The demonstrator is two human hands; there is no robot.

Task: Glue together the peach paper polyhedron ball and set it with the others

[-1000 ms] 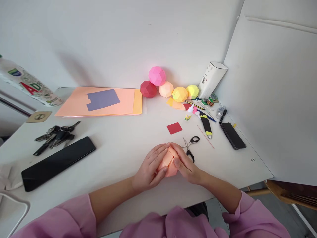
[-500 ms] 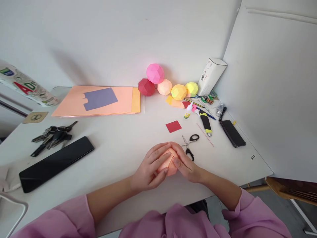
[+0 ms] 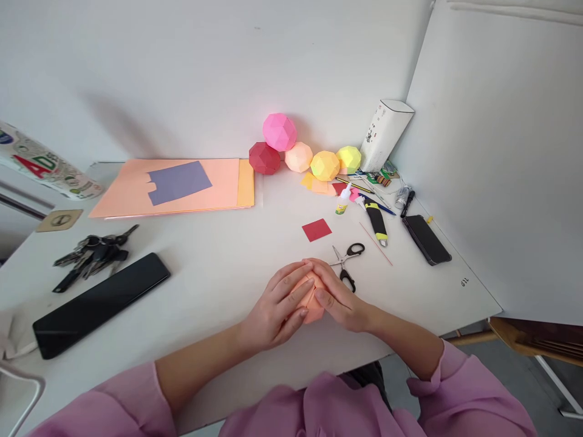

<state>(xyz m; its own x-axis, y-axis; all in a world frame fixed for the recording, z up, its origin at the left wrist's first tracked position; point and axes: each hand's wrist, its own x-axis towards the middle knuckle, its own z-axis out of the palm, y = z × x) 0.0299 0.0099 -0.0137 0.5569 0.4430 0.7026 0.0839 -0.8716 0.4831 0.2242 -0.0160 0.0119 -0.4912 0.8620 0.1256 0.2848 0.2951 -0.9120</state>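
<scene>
A peach paper ball [image 3: 314, 312] with flat facets rests on the table near its front edge, mostly covered by my hands. My left hand [image 3: 276, 306] is wrapped over its left side and top, fingers bent and pressed on the paper. From the right, my right hand [image 3: 342, 301] cups it, with the thumb on a seam at the top. The fingertips of both hands meet at the far side. Just beyond my right hand lie black-handled scissors [image 3: 344, 261], blades spread. A small red paper piece [image 3: 317, 230] lies farther back.
Faceted paper balls, among them a pink one [image 3: 279, 132], stand along the wall. A glue bottle [image 3: 342, 203], a cutter [image 3: 376, 223] and a phone [image 3: 427, 240] lie to the right. Leftward are paper sheets [image 3: 122, 185], keys [image 3: 95, 252] and a long black device [image 3: 101, 304].
The whole view has shifted slightly. My hands keep nearly the same hold on the peach paper ball, and nothing else on the table has visibly moved.
</scene>
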